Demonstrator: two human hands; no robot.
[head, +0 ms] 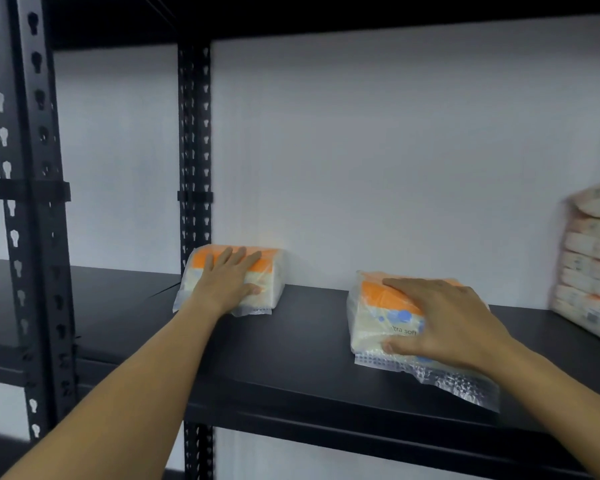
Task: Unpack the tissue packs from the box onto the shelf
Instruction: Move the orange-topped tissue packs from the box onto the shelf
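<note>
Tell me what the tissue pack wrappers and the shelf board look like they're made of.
Both tissue packs: thin clear plastic film, glossy, wrinkled, with crimped sealed ends. Shelf board: smooth matte black, likely painted metal or laminate; the look leaves it open. The slotted uprights look like black metal.

This looks like a stockroom or the back room of a shop. The black metal shelf [309,344] is a boltless racking unit, with slotted uprights [194,140] punched with rows of keyhole slots. Behind it stands a plain, pale wall [395,150] with no decoration. At the far right of the same shelf sits a tall stack of wrapped tissue packs [591,265], stored in bulk as goods would be.
</note>
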